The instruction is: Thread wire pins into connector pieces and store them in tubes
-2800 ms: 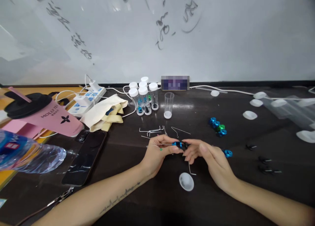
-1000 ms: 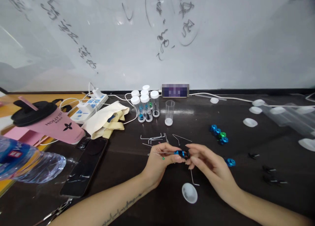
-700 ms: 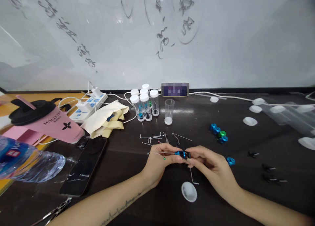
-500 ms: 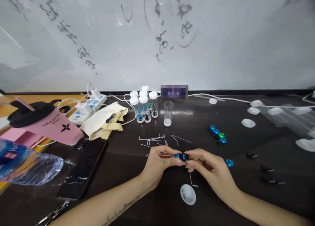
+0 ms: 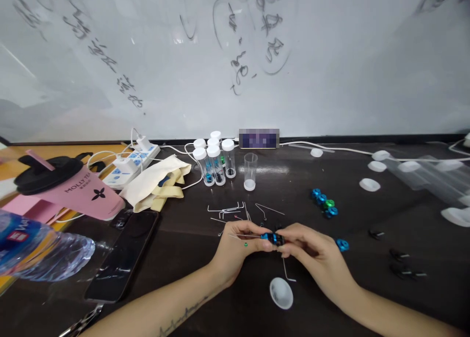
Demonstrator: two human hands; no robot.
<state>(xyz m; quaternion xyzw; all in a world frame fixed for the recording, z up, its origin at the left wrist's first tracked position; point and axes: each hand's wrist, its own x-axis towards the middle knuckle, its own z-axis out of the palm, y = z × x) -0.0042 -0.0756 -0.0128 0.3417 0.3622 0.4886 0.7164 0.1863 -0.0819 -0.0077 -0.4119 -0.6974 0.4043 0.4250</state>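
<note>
My left hand and my right hand meet over the dark table, both closed on one small blue-and-black cylindrical part. The left fingertips pinch its blue end, the right ones its black end. Thin metal wires run from the blue end across my left palm. A tiny green bead shows by that palm. Below the right fingers lies an L-shaped hex key, beside a small white cap. Several hex keys and thin wires lie beyond my left hand.
Capped clear tubes and one uncapped tube stand at the back. Blue and green parts, black pieces and white caps lie right. On the left are a phone, bottle, pink cup and power strip.
The camera view has tipped slightly. Both hands stay in nearly the same place, still on the blue-and-black part, with only a small shift of the fingers.
</note>
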